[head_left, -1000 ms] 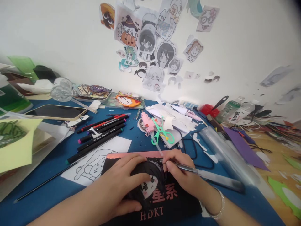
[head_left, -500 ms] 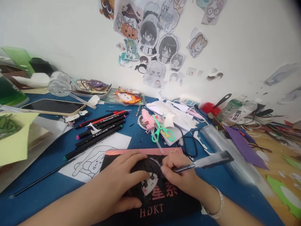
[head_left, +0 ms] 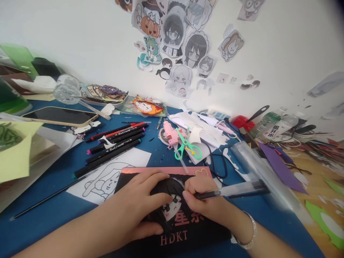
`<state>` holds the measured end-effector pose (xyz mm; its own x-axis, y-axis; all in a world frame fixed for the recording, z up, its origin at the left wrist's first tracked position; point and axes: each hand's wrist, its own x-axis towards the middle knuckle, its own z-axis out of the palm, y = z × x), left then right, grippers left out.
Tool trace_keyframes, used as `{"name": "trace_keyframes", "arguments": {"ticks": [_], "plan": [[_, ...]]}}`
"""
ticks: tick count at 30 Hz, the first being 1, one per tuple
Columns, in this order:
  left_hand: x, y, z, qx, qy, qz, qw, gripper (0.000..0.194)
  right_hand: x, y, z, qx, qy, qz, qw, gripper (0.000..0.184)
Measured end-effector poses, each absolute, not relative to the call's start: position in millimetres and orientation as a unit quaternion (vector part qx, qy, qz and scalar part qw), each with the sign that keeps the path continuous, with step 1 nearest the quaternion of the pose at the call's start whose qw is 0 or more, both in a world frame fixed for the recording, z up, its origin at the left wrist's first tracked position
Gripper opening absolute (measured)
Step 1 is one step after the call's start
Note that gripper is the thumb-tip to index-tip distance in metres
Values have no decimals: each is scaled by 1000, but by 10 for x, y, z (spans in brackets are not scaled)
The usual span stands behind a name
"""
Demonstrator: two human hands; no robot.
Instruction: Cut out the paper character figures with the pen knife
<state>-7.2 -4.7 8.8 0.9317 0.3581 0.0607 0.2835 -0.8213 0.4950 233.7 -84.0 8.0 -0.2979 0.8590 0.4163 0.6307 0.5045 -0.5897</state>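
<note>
A cutout of a black-haired cartoon face (head_left: 172,208) lies on a black and pink box (head_left: 193,234) marked HDKT. My left hand (head_left: 143,202) holds the cutout against the box, thumb at its lower edge and fingers over its hair. With fingers closed in a writing grip, my right hand (head_left: 200,195) holds a pen (head_left: 228,190) with a clear barrel. The pen's tip is hidden behind my fingers, at the right side of the cutout's hair. A sheet with a line drawing (head_left: 104,182) lies partly under the box's left side.
Several black markers (head_left: 115,150) lie left of centre, near a phone (head_left: 61,115). Green scissors (head_left: 186,145) and a pink glue gun (head_left: 170,132) sit behind the box. A clear plastic roll (head_left: 258,175), bottles (head_left: 281,125) and paper scraps crowd the right. Drawings (head_left: 196,50) cover the wall.
The pen has tilted lower, its back end swinging down and slightly right. My left hand stays on the cutout. The whole view has shifted slightly.
</note>
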Motion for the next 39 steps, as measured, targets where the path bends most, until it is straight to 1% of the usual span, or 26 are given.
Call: {"name": "trace_keyframes", "arguments": {"ticks": [11, 18, 29, 39], "plan": [[-110, -35, 69, 953, 163, 86, 241, 50, 2361, -852, 49, -469, -809, 113, 335, 34], [-57, -47, 91, 955, 160, 78, 236, 48, 2356, -849, 45, -471, -803, 133, 341, 36], [-88, -51, 96, 957, 154, 80, 234, 48, 2373, -852, 5, -465, -801, 114, 360, 33], [-104, -42, 75, 959, 150, 85, 223, 49, 2384, -852, 8, -469, -806, 118, 341, 34]]}}
